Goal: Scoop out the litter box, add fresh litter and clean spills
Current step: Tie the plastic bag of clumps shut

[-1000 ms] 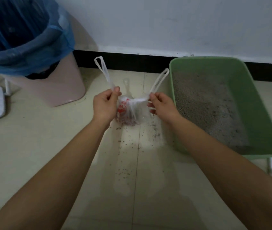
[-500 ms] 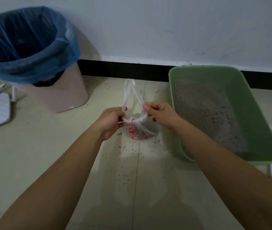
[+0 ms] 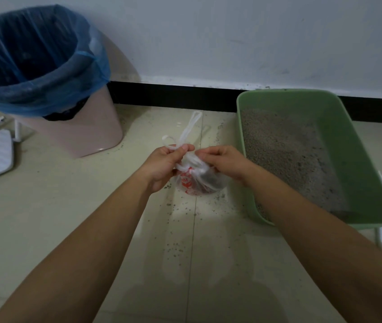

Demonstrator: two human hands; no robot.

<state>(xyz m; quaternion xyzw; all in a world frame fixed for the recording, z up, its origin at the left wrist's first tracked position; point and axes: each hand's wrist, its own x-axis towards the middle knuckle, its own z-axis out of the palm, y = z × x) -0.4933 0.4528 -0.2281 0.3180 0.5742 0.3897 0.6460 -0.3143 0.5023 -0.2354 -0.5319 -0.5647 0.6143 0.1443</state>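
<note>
Head view — small clear plastic bag (image 3: 199,183), red print, dark contents: between both hands, just left of the green litter box (image 3: 360,159); whether it rests on the floor (image 3: 45,217) cannot be told. Left grip (image 3: 162,164): fingers pinching a white handle loop (image 3: 191,129) at the bag's neck. Right grip (image 3: 222,163): fingers curled on the gathered neck. Grey litter (image 3: 285,155) lies in the box. Spilled granules (image 3: 180,231) dot the floor. Pink bin (image 3: 87,141), blue liner (image 3: 33,66) — far left, by the wall (image 3: 232,38).
</note>
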